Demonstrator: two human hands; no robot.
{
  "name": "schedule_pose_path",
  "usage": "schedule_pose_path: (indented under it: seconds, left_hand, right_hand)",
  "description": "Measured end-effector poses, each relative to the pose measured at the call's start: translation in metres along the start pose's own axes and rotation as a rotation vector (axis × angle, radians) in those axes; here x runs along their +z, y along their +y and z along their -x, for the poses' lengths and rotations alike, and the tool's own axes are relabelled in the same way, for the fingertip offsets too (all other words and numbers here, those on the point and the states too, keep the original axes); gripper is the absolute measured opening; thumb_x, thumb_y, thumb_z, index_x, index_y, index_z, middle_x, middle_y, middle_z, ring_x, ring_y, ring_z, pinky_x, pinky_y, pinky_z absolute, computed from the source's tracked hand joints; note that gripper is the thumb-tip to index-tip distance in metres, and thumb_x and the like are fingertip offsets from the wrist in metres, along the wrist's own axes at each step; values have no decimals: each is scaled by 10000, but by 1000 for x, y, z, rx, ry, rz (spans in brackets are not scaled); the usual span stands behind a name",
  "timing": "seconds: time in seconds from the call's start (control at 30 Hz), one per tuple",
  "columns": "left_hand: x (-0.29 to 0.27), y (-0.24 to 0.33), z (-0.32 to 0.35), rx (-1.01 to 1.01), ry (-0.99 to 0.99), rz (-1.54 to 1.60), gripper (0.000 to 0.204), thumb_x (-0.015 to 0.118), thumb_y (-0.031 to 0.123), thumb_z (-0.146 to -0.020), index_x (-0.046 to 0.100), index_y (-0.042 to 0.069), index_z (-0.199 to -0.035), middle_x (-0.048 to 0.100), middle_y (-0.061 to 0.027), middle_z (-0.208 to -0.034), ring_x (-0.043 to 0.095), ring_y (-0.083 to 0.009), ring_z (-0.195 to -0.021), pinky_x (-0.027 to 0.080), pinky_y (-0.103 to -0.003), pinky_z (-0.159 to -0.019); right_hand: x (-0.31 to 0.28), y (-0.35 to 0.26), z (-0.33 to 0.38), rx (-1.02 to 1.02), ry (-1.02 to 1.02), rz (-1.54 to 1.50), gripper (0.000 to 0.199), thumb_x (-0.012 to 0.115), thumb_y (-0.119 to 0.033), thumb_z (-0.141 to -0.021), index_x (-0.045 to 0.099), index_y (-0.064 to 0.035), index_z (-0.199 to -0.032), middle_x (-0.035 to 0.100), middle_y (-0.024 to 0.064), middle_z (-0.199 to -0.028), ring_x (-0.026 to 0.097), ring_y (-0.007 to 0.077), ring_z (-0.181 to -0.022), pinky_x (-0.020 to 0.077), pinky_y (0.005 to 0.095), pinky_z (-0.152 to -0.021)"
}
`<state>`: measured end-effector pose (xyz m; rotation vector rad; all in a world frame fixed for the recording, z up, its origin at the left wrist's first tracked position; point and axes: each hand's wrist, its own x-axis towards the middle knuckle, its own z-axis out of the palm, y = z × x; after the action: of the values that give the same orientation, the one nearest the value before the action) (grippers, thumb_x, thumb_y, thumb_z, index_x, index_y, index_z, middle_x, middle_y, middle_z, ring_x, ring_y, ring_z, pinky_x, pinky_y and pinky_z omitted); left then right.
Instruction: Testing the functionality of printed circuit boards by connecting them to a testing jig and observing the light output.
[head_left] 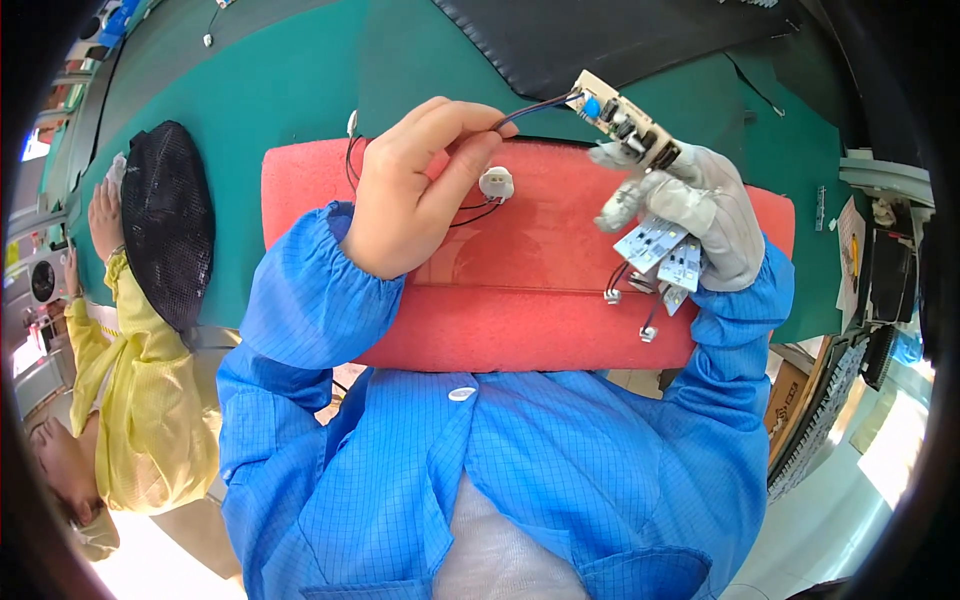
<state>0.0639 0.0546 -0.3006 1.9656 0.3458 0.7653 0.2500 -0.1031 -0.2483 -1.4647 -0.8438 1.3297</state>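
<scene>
My left hand (425,185), bare, pinches dark wires (535,108) between thumb and fingertips. These wires run to the end of a small circuit board (625,120) with a blue round part and several dark components. My right hand (700,205), in a whitish glove, grips that board by its lower end, tilted above the red foam block (560,270). The same hand also keeps several white LED boards (655,245) against its palm, with small white plugs (648,334) dangling on wires below. Next to my left hand, a white round connector (496,183) sits over the foam on black wires.
The foam lies on a green mat (300,70). A black sheet (600,35) covers part of the far side. On the left, a person in a yellow sleeve (145,320) works beside a black mesh cover (170,225). Papers and a cardboard box (787,395) are at the right.
</scene>
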Motion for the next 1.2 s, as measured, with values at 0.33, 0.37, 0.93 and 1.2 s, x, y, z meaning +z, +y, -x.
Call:
schedule_pose_path:
  seconds: [0.33,0.37,0.93,1.2]
  left_hand:
    - [-6,13,3,180,-54,-190,161,651,-17,-762,619,-5,-919,600,-108,-830,604,-220,-705,492,-279,-628]
    - [-6,15,5,180,-54,-190,161,651,-17,-762,619,-5,-919,600,-108,-830,604,-220,-705,492,-279,-628]
    - [-7,4,11,314,-77,-226,227,689,-54,-684,645,22,-893,590,-95,-802,586,-224,-740,487,-297,-615]
    - [-7,2,7,319,-56,-275,198,689,-18,-727,648,11,-918,588,-107,-822,590,-227,-739,489,-292,-612]
  right_hand:
    - [-7,4,-3,70,105,-13,628,475,-554,-860,666,44,-900,664,124,-835,627,123,-713,492,226,-667]
    - [-7,3,-3,70,106,-13,628,475,-554,-860,666,44,-900,664,124,-835,627,123,-713,492,226,-667]
    - [-23,22,-3,-795,86,880,480,664,-118,-656,541,27,-1096,635,122,-822,630,207,-733,485,341,-685]
    - [-46,42,-17,-866,-108,886,540,594,-49,-790,421,1,-1299,655,92,-851,646,193,-763,429,348,-819]
